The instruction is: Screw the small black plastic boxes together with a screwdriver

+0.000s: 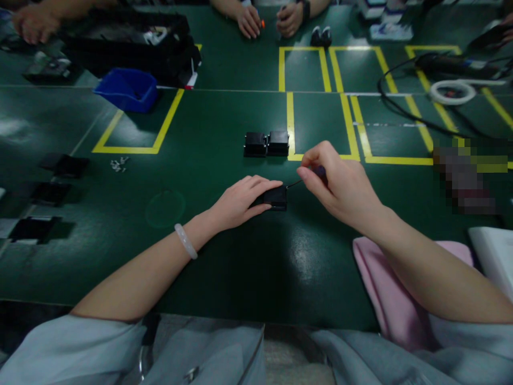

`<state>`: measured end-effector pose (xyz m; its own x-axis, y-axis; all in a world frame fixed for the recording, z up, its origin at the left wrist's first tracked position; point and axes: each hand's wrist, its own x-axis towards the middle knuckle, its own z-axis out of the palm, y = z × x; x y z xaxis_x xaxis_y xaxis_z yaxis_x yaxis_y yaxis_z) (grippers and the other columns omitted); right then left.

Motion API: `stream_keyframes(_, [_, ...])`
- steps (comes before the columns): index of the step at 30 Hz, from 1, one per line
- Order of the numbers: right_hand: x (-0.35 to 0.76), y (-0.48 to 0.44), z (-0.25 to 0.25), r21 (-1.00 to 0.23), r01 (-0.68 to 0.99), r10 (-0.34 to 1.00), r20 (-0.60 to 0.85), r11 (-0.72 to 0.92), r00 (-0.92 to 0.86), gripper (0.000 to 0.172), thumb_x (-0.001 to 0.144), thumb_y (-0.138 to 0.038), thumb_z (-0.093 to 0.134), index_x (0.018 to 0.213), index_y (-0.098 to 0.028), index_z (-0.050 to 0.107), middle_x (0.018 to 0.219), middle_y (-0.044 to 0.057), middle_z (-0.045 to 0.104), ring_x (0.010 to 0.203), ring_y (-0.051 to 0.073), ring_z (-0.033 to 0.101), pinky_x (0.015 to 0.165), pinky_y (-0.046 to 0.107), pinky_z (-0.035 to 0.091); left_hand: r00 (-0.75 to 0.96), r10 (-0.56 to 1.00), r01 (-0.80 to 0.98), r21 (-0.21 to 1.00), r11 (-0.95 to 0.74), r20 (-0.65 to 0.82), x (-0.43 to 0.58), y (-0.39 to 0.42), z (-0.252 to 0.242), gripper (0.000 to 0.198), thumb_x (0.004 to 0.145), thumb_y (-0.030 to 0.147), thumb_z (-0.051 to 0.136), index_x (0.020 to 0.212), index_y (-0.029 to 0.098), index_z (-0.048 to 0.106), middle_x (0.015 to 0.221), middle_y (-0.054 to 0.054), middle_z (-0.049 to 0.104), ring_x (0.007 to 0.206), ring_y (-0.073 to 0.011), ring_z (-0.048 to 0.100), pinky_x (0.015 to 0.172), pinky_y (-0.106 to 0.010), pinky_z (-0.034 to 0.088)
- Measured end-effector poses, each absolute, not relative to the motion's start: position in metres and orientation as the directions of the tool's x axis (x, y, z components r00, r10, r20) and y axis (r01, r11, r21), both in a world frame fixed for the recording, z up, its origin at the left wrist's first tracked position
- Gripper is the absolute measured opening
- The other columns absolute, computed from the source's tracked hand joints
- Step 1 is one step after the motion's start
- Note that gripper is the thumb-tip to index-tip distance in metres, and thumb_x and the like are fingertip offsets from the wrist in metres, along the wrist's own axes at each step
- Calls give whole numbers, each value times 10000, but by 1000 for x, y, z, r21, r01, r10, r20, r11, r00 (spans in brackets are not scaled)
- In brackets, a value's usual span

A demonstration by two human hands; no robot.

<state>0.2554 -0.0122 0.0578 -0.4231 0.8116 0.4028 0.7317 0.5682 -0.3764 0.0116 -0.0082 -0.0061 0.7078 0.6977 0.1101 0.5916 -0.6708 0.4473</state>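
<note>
Green desk [208, 289] with yellow-taped outlines [128, 150]; another person's hands [290, 20] at its far side. At center, left grip [242, 200] clamped on a small black block [276, 198]; right grip [342, 184] pinching a thin-shafted tool [321, 171], tip at the block's right end.

The surface [224, 267] is dark green, patterned with bright yellow tape outlines [348, 126]. The pressed block [276, 199] is black, as is the pair of blocks [255, 143]. The thin tool [320, 172] has a dark purplish handle. The bin [124, 88] is blue, the small loose parts [118, 164] silvery, the cloth [385, 289] pink, the bracelet [185, 241] milky white, the sleeves [80, 342] pale grey-blue.
</note>
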Motion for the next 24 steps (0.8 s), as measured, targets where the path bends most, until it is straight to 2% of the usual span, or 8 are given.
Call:
stream_keyframes(6, [255,-12,57,-389,728,812,417,565,-408,193,929,-268,427,1059,-170,531,820,34,662,676,137,628,597,259,408,706,700,598,438,-671,108,11,-8,-7,491,1009,308,512,1478,231,389,1338,-109,553,1170,-261,536,981,-417,461])
stream_keyframes(12, [255,-12,58,-383,729,813,401,567,-422,220,966,-357,426,986,-176,548,781,25,639,656,140,612,587,263,398,707,700,597,442,-669,104,12,-8,-7,491,1006,307,515,1476,227,395,1350,-112,549,1179,-263,532,995,-423,456])
stream_keyframes(16, [254,-12,56,-400,728,816,426,558,-392,209,934,-275,413,1062,-172,542,823,42,659,711,154,646,616,277,432,705,701,599,437,-671,110,12,-8,-7,484,1012,316,501,1477,234,394,1345,-114,548,1185,-266,533,993,-423,458])
stream_keyframes(20, [256,-11,54,-386,743,818,434,547,-378,248,945,-282,400,1118,-165,534,788,31,655,688,157,641,601,283,426,706,700,596,443,-670,109,11,-8,-7,486,1009,309,511,1475,235,395,1343,-110,552,1191,-266,533,991,-421,460])
stream_keyframes(24, [257,-10,55,-349,741,795,453,574,-403,206,968,-325,425,1028,-177,555,766,15,630,645,134,608,575,266,389,707,699,595,444,-670,107,11,-8,-7,490,1004,296,522,1473,229,396,1339,-107,558,1189,-266,530,993,-421,456])
